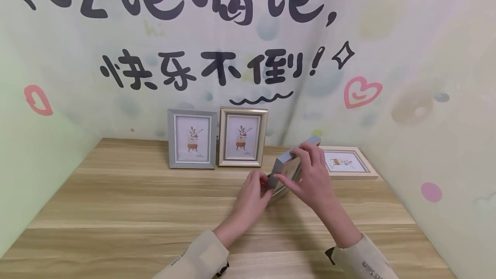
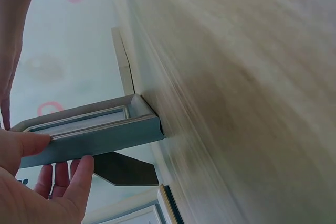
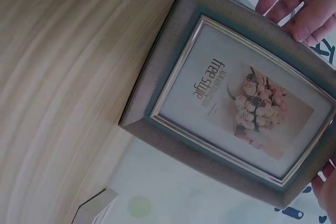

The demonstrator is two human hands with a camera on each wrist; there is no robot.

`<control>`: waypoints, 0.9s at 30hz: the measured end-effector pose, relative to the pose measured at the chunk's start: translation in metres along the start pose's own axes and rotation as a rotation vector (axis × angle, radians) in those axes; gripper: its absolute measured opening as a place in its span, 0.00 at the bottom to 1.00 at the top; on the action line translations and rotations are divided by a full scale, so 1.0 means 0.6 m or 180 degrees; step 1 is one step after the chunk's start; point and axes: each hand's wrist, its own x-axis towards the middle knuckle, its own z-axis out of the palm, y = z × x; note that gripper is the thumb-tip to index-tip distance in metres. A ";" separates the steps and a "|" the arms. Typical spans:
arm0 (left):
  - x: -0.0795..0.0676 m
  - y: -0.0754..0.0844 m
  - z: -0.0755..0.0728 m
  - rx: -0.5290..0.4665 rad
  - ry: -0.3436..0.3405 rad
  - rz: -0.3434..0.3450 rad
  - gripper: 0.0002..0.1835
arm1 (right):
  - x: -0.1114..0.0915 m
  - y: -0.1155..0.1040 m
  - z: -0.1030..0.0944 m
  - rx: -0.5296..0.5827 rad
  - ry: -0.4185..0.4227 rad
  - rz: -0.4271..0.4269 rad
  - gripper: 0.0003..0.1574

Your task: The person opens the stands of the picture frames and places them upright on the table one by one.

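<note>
A grey-blue picture frame (image 1: 287,157) stands tilted on the table, turned sideways in the head view. In the right wrist view its front shows a flower bouquet print (image 3: 257,106) with "free style" lettering and a silver inner border. My left hand (image 1: 251,193) pinches its near side edge, thumb on the front and fingers behind. My right hand (image 1: 313,175) holds it from above, fingers over the top edge and thumb toward the front. A dark support leg (image 2: 126,169) sticks out behind the frame in the left wrist view.
Against the wall stand a grey-blue frame (image 1: 172,141) and a gold frame (image 1: 221,139), side by side, both with plant prints. To the right, a pale wood frame (image 1: 366,162) lies on the wooden table (image 1: 128,210). Walls (image 1: 438,111) with painted lettering enclose the back and sides.
</note>
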 end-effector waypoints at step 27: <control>-0.059 0.029 0.022 -0.0090 -0.0360 -0.0004 0.43 | -0.074 0.094 -0.003 0.2235 -0.1233 0.2722 0.32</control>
